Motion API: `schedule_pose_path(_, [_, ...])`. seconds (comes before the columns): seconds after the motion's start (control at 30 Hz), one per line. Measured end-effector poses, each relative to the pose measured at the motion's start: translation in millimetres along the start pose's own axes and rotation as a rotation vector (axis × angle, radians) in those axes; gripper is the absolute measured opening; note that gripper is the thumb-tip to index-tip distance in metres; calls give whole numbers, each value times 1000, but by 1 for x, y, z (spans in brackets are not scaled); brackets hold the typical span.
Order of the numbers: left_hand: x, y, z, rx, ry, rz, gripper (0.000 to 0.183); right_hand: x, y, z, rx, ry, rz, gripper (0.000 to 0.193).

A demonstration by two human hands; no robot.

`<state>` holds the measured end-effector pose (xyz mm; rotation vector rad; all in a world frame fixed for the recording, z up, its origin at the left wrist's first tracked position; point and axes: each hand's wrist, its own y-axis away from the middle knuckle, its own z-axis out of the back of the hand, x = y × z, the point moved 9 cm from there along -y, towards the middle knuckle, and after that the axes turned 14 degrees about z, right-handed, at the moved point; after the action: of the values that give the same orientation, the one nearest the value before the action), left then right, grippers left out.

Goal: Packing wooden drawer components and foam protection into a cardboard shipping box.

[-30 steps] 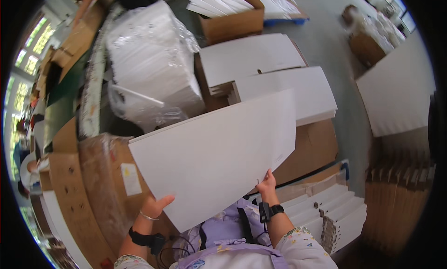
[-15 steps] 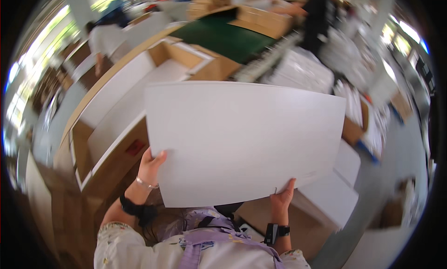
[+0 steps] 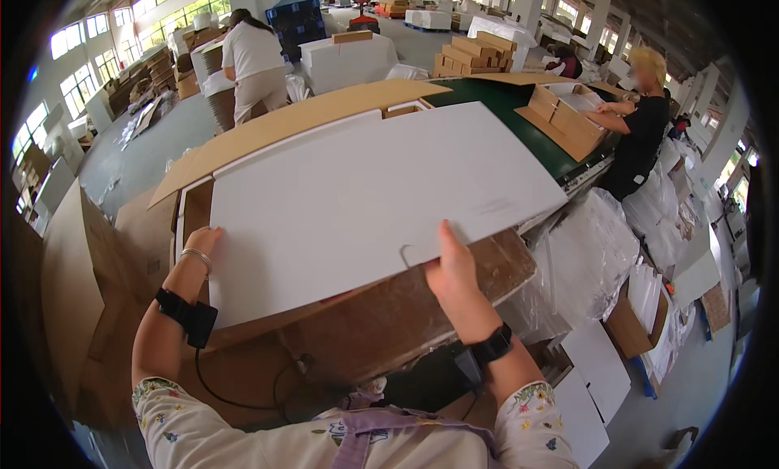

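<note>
A large white flat panel (image 3: pixel 349 201) is held between my two hands, its far part lying over a long open cardboard box (image 3: pixel 195 209). My left hand (image 3: pixel 204 240) grips the panel's near left edge, with the fingers mostly hidden by it. On the near right edge, my right hand (image 3: pixel 451 266) has its thumb on top and its other fingers underneath, beside a small curved notch. The panel covers most of the box; a strip of its left end and a far corner still show. Beyond stretches the box's long brown flap (image 3: pixel 300 120).
A green conveyor belt (image 3: pixel 479 96) runs behind the panel. To the right a person in black (image 3: pixel 645 132) handles a smaller carton (image 3: pixel 568 116). Someone in a white shirt (image 3: pixel 253 55) stands at the far left. Plastic-wrapped stacks (image 3: pixel 580 250) and white boards (image 3: pixel 588 363) lie at my right.
The panel has moved from in front of me to over the open box, both hands still holding it. My view has shifted, showing more of the hall.
</note>
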<state>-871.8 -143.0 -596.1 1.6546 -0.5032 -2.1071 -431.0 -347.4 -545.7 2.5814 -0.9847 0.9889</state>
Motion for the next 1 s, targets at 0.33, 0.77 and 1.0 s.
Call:
schedule_pose_path(0.33, [46, -147, 38, -322, -22, 208, 22, -199, -79, 3, -410, 103, -362, 27])
schedule_pose_path(0.77, [2, -164, 4, -597, -752, -273, 44, -253, -89, 47, -171, 745, -966, 26])
schedule_pose_path(1.0, [-32, -5, -248, 331, -1096, -869, 58, -251, -96, 34, -142, 515, -852, 30])
